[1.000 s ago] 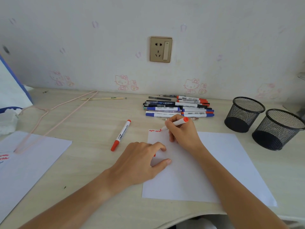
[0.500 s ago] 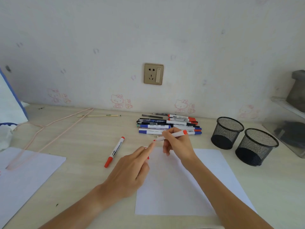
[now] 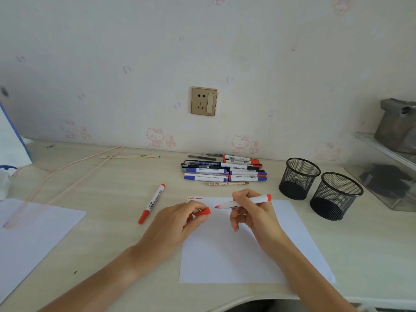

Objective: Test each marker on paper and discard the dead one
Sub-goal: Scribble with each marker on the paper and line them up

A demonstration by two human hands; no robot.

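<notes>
Spare sheet [image 3: 33,230]: lies flat at 9 o'clock on the desk [image 3: 112,221], well apart from the work, likely kept for later scribbles.
Capped red marker [image 3: 152,203]: rests alone on the desk at about 10 o'clock from the left hand, apart from the pile; probably tested and set aside, though I cannot tell its verdict.
Left hand [image 3: 171,226]: fingers curled, thumb and forefinger pinching the red cap [image 3: 203,212], its open end facing 3 o'clock toward the nib, which suggests recapping.
Test paper [image 3: 236,255]: directly under both hands, with red squiggles [image 3: 195,198] at its 11 o'clock corner, so this ink seems alive.
Red marker in hand [image 3: 245,202]: held above the paper, nearly level, nib pointing to 9 o'clock, near the cap but not touching it.
Right hand [image 3: 252,210]: fingers wrapped round the barrel in a loose writing grip, nothing else held.
Marker pile [image 3: 225,171]: stacked at 12 o'clock by the wall, within reach, apparently awaiting tests.
Mesh cups [image 3: 299,179]: two stand at 2 o'clock; I judge them sorting bins, and both look empty.
</notes>
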